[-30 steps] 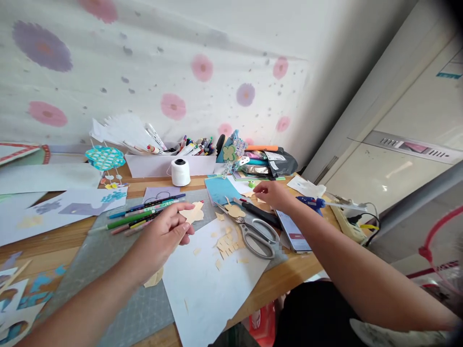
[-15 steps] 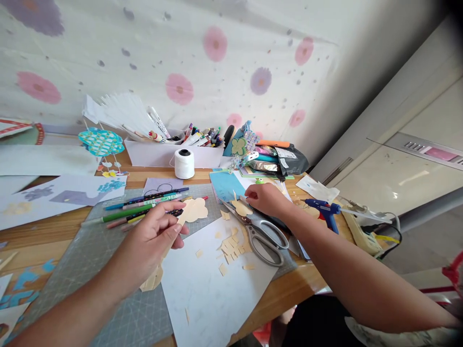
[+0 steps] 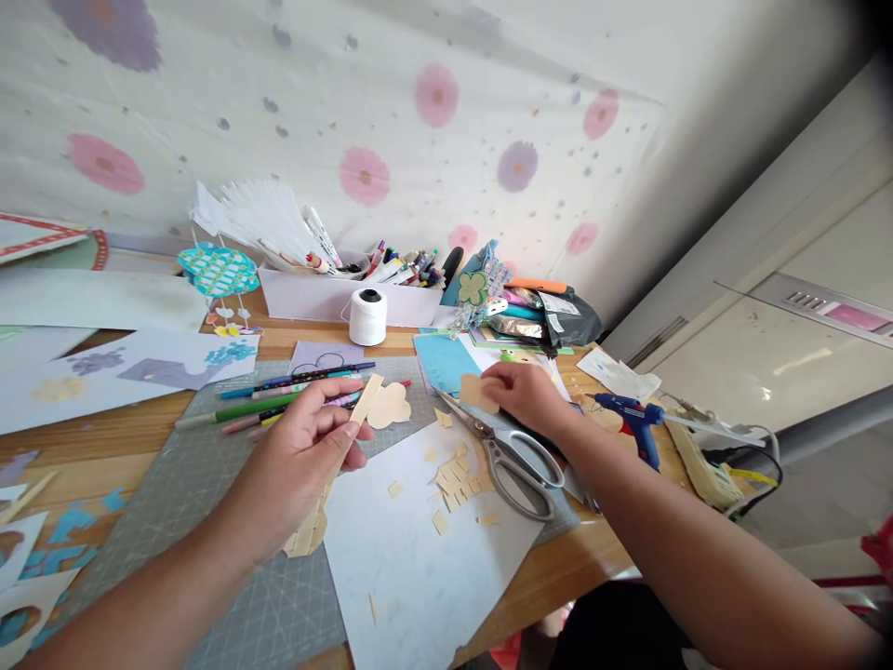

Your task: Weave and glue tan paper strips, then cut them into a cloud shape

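Between its thumb and fingers my left hand [image 3: 317,442] pinches a long cream paper strip [image 3: 366,398], tilted over the grey cutting mat [image 3: 272,614]. A cream scalloped paper shape [image 3: 389,407] shows just beyond the strip. Under my left hand lies another cream piece [image 3: 308,532]. My right hand [image 3: 523,395] is closed on a small cream cutout [image 3: 477,393] above the blades of the scissors [image 3: 520,472]. Several small cream scraps [image 3: 453,481] lie on a white sheet [image 3: 405,558], left of the scissors.
Several markers [image 3: 258,406] lie behind my left hand. A white thread spool [image 3: 367,317] stands before a pen box [image 3: 299,296]. On the right are a blue glue gun [image 3: 636,423] and a power strip [image 3: 704,465]. Blue scraps [image 3: 70,523] lie at the left.
My right hand has lifted the cream cutout from near the scissor blades. My left hand still holds the strip, now more upright. The whole view has shifted slightly.
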Tool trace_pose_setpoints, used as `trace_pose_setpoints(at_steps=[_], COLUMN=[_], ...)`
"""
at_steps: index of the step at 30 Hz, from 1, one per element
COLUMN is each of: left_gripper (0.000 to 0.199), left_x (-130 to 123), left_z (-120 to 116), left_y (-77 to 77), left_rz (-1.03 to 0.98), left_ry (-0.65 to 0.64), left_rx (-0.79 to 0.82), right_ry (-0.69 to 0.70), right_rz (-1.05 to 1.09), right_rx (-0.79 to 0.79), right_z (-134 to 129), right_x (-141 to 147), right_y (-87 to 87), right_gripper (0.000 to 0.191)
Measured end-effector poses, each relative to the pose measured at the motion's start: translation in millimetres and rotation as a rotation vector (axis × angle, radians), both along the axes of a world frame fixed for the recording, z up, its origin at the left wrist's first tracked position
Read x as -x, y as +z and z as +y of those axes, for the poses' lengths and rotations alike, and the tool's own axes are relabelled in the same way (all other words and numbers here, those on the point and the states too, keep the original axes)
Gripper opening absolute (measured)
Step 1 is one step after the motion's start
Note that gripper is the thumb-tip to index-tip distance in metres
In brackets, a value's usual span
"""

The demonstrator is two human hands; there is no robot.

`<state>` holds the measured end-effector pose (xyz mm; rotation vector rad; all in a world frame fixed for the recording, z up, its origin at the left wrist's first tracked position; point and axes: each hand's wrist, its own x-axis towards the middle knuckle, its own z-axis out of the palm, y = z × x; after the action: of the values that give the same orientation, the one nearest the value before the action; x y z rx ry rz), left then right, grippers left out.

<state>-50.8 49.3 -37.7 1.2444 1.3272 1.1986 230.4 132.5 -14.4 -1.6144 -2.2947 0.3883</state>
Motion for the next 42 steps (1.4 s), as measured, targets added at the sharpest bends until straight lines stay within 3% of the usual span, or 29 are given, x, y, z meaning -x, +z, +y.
trace_pose_setpoints(at_steps=[4,8,12,16,20,23,25,34,42], left_gripper=[0.036,0.029,0.025,0.022,0.018,0.02,0.021,0.03,0.04], left_x=[12.3,24.8,26.4,27.1,35.3,43.1,46.9,51.2,52.1], left_z=[5.0,13.4,17.8,18.8,22.4,26.9,29.1,31.8,34.1], left_y=[7.4,14.2,14.1,10.8,6.8,4.4,3.8,0.9,1.8], left_rz=[0.008,-0.027,0.082,0.188,0.302,0.378,0.425,0.492,0.438], left_ry=[0.048,0.153,0.156,0.091,0.006,-0.034,-0.049,-0.089,-0.126], left_rx=[-0.052,-0.091,-0.058,-0.017,-0.006,-0.006,-0.004,-0.007,-0.057], right_ry=[0.0,0.163,0.381,0.472,0.467,0.508,0.523,0.381,0.337], right_rz=[0.198,0.276,0.251,0.135,0.019,-0.055,-0.085,-0.189,-0.078], right_rx=[-0.09,-0.173,-0.264,-0.319,-0.31,-0.24,-0.186,-0.077,0.024], right_z=[5.2,-17.5,-47.9,-61.6,-60.4,-60.7,-65.5,-97.4,-93.1], right_x=[3.9,35.0,70.7,89.1,86.6,82.4,86.8,166.5,180.4], right_y=[11.6,13.2,3.8,-15.9,-30.7,-31.4,-28.9,-27.1,-27.3], right_gripper=[0.023,0.017,0.019,0.028,0.031,0.026,0.037,0.054,0.049])
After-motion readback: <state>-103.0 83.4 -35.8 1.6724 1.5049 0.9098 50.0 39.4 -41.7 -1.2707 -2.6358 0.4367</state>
